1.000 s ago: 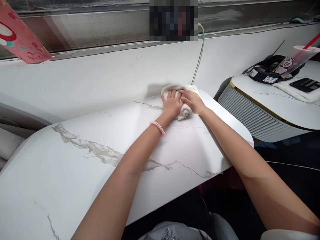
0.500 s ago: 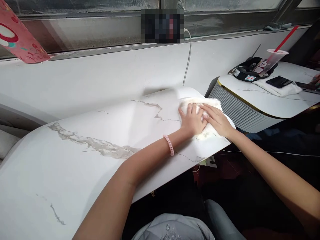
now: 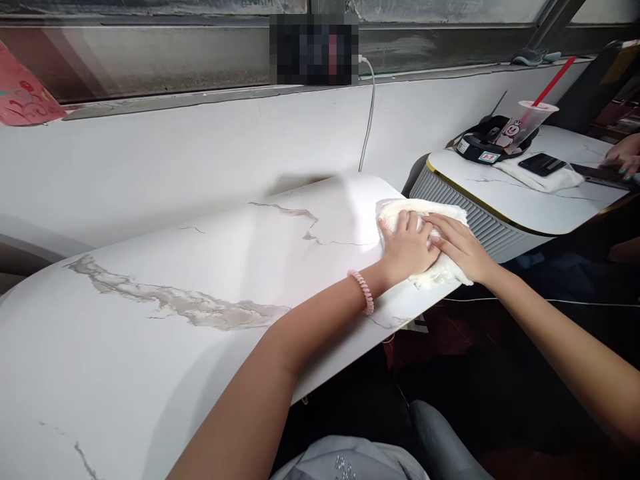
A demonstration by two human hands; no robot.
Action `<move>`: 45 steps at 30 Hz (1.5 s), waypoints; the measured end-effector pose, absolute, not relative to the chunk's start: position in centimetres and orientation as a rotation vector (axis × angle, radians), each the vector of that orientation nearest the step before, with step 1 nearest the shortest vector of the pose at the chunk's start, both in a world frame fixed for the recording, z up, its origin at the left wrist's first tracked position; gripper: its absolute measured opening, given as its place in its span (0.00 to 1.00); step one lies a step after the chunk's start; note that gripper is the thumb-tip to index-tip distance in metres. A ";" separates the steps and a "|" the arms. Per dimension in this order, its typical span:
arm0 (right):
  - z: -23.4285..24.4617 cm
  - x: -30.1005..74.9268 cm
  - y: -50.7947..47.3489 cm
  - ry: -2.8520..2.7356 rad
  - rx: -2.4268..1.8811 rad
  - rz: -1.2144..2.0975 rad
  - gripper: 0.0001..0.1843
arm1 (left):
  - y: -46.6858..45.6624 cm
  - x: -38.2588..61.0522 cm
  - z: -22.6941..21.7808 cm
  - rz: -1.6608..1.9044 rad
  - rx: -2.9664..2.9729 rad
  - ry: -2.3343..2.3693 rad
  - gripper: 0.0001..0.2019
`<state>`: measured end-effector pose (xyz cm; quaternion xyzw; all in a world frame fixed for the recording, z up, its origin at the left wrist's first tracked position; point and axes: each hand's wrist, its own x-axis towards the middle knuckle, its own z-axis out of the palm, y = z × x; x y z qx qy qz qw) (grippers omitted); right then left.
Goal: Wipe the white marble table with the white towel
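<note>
A white cloth (image 3: 440,209) lies at the right end of a white marble-patterned table (image 3: 215,257), part of it reaching over the rounded edge. My left hand (image 3: 407,252) rests flat on the cloth with its fingers spread, a pink coil band (image 3: 363,291) around the wrist. Beside it, my right hand (image 3: 465,250) presses on the cloth's right part, fingers stretched out. The two hands touch or overlap near the right fingertips. Neither hand has its fingers wrapped around the cloth, and the part beneath the palms is hidden.
A second table (image 3: 505,193) on the right bears a plastic cup (image 3: 525,123) with a red straw, a black headband-like device (image 3: 470,145), a phone (image 3: 543,164) and a folded white cloth (image 3: 570,179). Another person's hand (image 3: 623,157) is there. A white cable (image 3: 370,127) hangs along the wall.
Both hands and the cloth have slid right, closer to the table's right edge. The view has shifted slightly right, and more of the other person's hand shows.
</note>
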<state>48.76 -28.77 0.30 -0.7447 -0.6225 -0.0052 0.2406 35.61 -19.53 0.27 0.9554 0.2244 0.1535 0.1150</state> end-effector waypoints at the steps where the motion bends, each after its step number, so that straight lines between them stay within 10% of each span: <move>1: 0.2 49.0 -28.3 -1.706 -2.033 -0.019 0.27 | -19.1 35.8 0.2 0.465 2.795 0.653 0.24; 45: -0.7 51.2 -5.4 -1.877 -1.755 0.010 0.26 | -0.9 36.7 0.2 0.414 2.676 1.166 0.25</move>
